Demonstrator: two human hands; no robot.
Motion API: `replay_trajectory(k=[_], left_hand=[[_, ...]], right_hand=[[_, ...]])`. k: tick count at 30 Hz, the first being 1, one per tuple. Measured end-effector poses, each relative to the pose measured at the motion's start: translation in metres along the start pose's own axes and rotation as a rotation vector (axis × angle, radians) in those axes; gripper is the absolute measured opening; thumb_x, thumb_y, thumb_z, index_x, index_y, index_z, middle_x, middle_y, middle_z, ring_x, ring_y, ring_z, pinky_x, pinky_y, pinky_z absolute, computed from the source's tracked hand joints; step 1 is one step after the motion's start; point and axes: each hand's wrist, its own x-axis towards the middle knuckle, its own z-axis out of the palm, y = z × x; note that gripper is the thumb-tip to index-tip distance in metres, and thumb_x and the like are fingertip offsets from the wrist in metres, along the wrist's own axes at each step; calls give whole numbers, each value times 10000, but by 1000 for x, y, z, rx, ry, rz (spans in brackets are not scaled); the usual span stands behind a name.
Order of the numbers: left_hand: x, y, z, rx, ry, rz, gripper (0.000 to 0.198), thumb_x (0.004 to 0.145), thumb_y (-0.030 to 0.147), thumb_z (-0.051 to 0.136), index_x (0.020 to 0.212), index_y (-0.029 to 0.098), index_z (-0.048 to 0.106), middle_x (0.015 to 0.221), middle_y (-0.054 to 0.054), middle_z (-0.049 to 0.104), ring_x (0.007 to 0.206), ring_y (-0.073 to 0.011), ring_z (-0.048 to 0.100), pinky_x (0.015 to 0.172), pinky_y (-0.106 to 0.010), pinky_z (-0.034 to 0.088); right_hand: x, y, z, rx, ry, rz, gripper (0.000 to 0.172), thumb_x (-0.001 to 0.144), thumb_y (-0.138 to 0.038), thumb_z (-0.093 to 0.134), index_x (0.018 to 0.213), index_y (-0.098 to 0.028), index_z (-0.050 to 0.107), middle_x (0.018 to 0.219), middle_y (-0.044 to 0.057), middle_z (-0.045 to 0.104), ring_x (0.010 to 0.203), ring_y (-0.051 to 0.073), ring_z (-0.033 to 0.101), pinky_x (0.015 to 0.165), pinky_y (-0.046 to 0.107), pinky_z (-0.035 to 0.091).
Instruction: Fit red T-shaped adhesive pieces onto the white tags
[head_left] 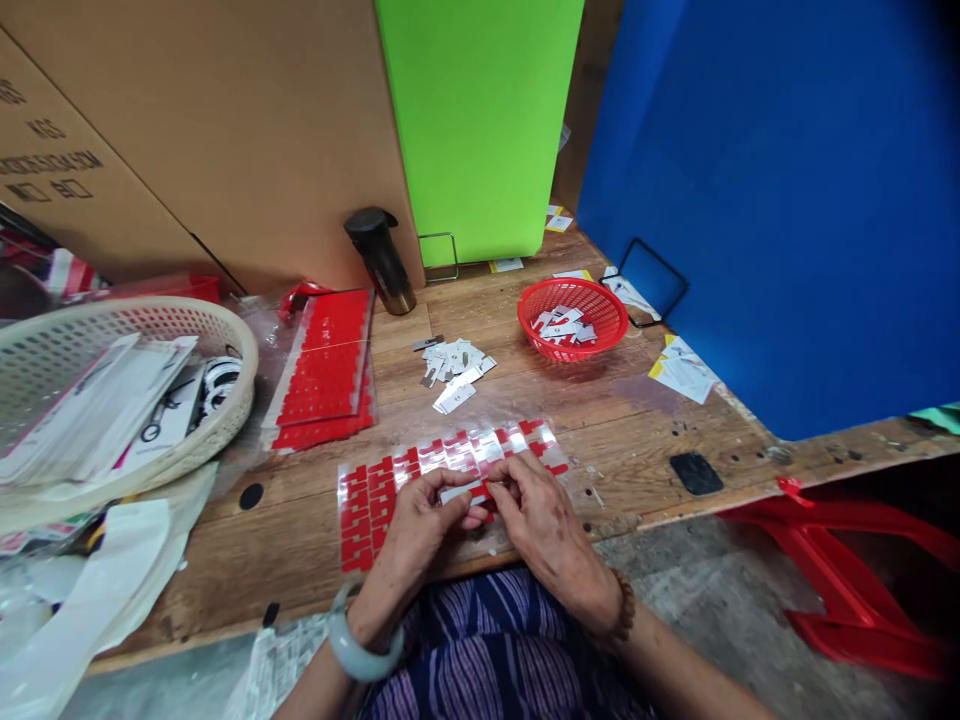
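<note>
My left hand (420, 530) pinches a small flat metal plate (459, 491) between thumb and fingers, just above the table's front edge. My right hand (546, 525) is closed at the plate's right end, its thumb and index finger on a small red sticker (480, 493). Whether the sticker touches the plate along its whole length is hidden by the fingers. Under both hands lies a clear backing sheet with rows of red stickers (356, 520), some spots on it bare. Beyond it is a loose pile of similar metal plates (456, 368).
A red basket (574, 352) with more plates stands behind right. Left are stacked red sticker sheets (322, 365) and a cream basket (240, 400) of packets. A dark flask (384, 265) stands at the back, near green (480, 120) and blue panels (772, 220). A red stool (847, 570) is lower right.
</note>
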Motion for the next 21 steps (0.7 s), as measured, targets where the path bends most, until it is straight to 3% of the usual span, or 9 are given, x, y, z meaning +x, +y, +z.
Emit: replay_trajectory(k=[5, 12, 21], left_hand=[[0, -5, -2, -36, -9, 6, 408, 602, 272, 790, 912, 106, 583, 608, -55, 707, 562, -137, 673, 589, -197, 531], [-1, -12, -7, -68, -22, -16, 418, 610, 263, 789, 932, 97, 581, 651, -86, 720, 580, -133, 681, 589, -180, 533], [1, -11, -8, -75, -16, 4, 417, 604, 276, 788, 912, 99, 569, 620, -63, 714, 534, -117, 667, 549, -164, 521]], right_hand=[[-8, 3, 6, -43, 65, -34, 92, 885, -176, 465, 933, -209, 537, 932, 50, 524, 861, 194, 516, 784, 341, 428], [-14, 5, 9, 19, 42, -30, 144, 910, -192, 427, 1023, -216, 514, 963, 48, 526, 901, 194, 537, 813, 354, 459], [-19, 8, 8, -124, 19, -47, 458, 912, -325, 433, 1354, -236, 354, 1290, 124, 443, 1188, 278, 446, 951, 461, 416]])
